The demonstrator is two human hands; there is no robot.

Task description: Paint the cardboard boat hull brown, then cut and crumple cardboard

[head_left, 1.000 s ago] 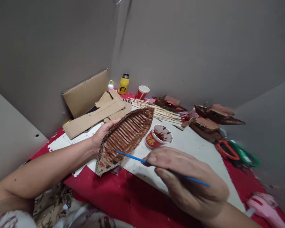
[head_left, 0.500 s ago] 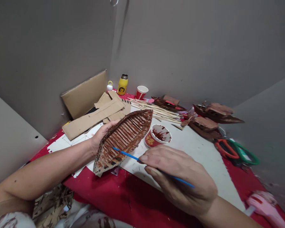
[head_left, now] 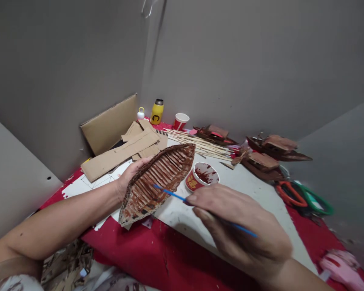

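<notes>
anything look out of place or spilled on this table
No spill stands out. The yellow printed bottle looks uncapped: its bare neck shows, and a white cap with a yellow loop stands beside it. The brown-painted cardboard boat hull is patchy at its near end, with pale and black marks showing.

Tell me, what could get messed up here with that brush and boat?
The right hand, holding the blue paintbrush, is close to the paint-streaked cup, so it might bump and tip it. The left hand holds the boat along one side, so the boat could slip, or smear that hand if it's wet, which I can't tell.
</notes>
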